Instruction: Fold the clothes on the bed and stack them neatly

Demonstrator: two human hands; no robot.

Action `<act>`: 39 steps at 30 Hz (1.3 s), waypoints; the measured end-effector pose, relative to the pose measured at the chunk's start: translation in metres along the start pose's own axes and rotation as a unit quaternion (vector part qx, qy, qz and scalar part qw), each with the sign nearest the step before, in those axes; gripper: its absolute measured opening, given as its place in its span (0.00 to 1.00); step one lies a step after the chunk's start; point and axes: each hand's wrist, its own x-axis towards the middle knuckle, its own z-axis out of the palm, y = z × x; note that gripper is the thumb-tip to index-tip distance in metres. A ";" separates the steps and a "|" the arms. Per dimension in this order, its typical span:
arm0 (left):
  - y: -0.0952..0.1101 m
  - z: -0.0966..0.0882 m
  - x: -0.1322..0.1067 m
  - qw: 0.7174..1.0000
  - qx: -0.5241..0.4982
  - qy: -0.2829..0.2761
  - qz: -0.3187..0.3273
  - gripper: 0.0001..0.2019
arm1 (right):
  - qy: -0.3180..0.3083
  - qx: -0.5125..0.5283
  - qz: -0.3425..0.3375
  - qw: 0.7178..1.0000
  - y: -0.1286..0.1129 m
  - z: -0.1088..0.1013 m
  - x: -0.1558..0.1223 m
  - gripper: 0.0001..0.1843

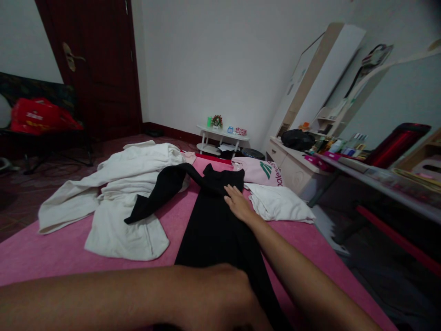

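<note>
A black long-sleeved top (215,225) lies spread on the pink bed cover (196,202), its neck end pointing away from me. One sleeve (165,184) stretches left over the white clothes; the other runs down the right side toward me. My right hand (237,202) rests flat on the top near its shoulder, fingers stretched out. Low in the view, my left hand (227,294) reaches across the top's near part. It is curled closed at the black fabric by the right-hand sleeve, its fingertips mostly hidden beneath it and by the frame's lower edge.
Rumpled white clothes (127,197) lie on the bed's left. At right are a folded white garment (280,203) and a folded pink garment (255,168) with green print. Beyond stand a small white table (222,132), a drawer cabinet (292,161) and a cluttered desk (386,184).
</note>
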 end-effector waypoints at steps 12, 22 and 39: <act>-0.158 -0.076 -0.035 0.848 0.379 0.257 -0.266 0.26 | -0.126 -0.158 0.037 0.979 -0.074 -0.074 -0.108 0.25; -0.147 -0.094 -0.020 0.811 0.438 0.230 -0.312 0.21 | -0.320 -0.076 0.112 0.938 -0.092 -0.130 -0.213 0.12; -0.166 -0.109 -0.024 0.776 0.473 0.252 -0.332 0.16 | -0.143 0.182 0.043 0.972 -0.088 -0.068 -0.107 0.20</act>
